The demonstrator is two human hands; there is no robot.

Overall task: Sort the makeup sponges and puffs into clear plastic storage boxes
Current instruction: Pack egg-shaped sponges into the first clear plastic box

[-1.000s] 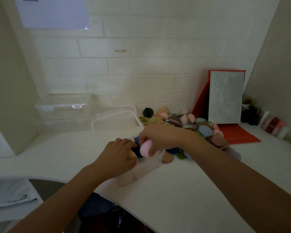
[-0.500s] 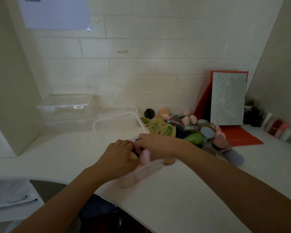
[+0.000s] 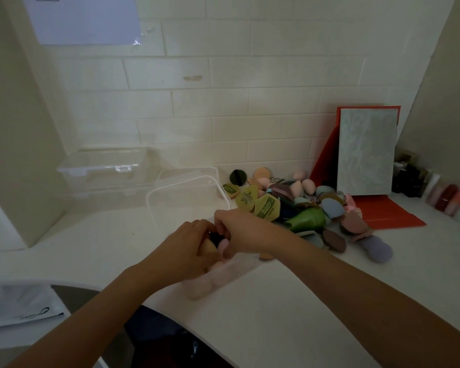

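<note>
1. lower than a second ago, our right hand [image 3: 239, 232] now sits at the mouth of the small clear box [image 3: 239, 270] rather than above it, and it touches our left hand [image 3: 189, 248]. both forearms reach in from the near edge.
2. we work on the white counter [image 3: 290, 314], with the small clear box near its front edge, right under our hands.
3. behind it stand the spare containers, well apart from the hands. two lidded boxes [image 3: 104, 168] are stacked by the wall, and an open clear box [image 3: 186, 197] beside them holds nothing that we can see.
4. to the right, the pile [image 3: 303, 208] of sponges and puffs lies unsorted against a red folder [image 3: 391, 213]. more of it shows than before, because our right arm has dropped clear of it.
5. our right hand curls its fingers down and pinches the pink sponge [image 3: 222, 245], which is now half hidden between the two hands.
6. our left hand wraps round a tan sponge [image 3: 209, 248] at the box's left end. we cannot tell whether it also steadies the box.
7. through the box wall we see other pale pink sponges [image 3: 202, 288] already inside.
8. we judge the pink sponge is being seated, not yet released. most of the sorting remains, given the size of the pile.
</note>
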